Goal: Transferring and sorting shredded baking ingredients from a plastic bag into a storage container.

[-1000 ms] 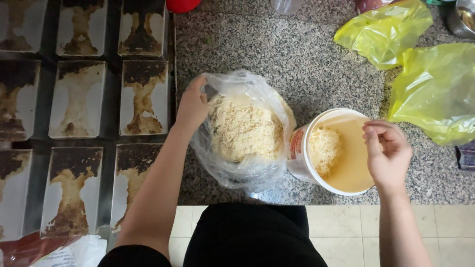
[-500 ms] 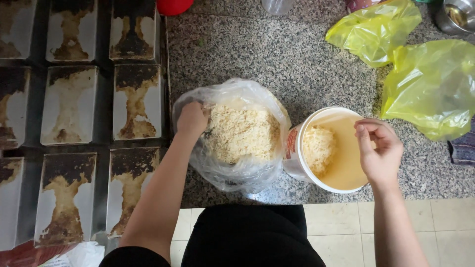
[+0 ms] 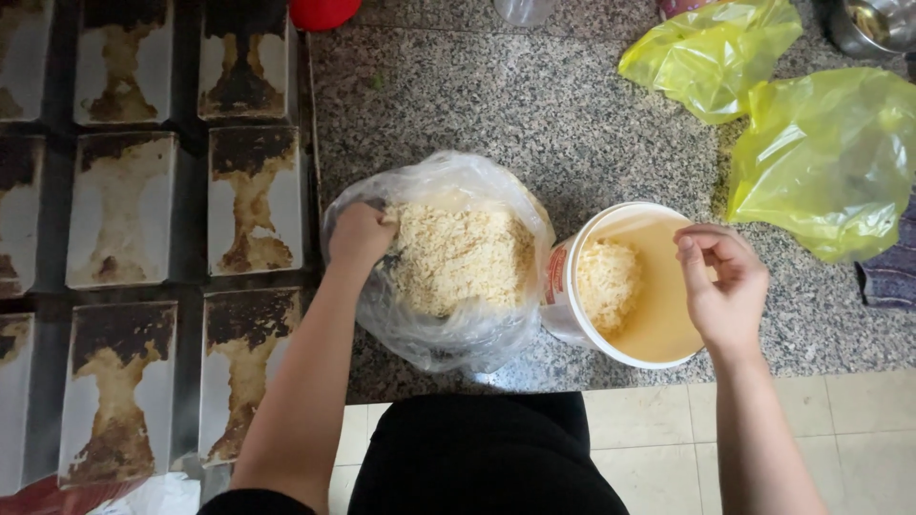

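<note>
On the speckled granite counter (image 3: 496, 105), the left hand (image 3: 361, 235) gripped the clear crumb bag's (image 3: 448, 329) rim; the right hand (image 3: 722, 282), fingers curled, pinched the white bucket's (image 3: 563, 286) edge.

Light: bright, even, from overhead
Shadows: soft, short, under the clear plastic bag (image 3: 448, 324)
Glare: faint sheen on the yellow bags (image 3: 821, 153) far right
Focus: sharp throughout, edges slightly stretched

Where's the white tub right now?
Head view, right of centre: the white tub stands at the granite counter's front edge, touching the clear bag on its left, with the right hand at its right rim.
</note>
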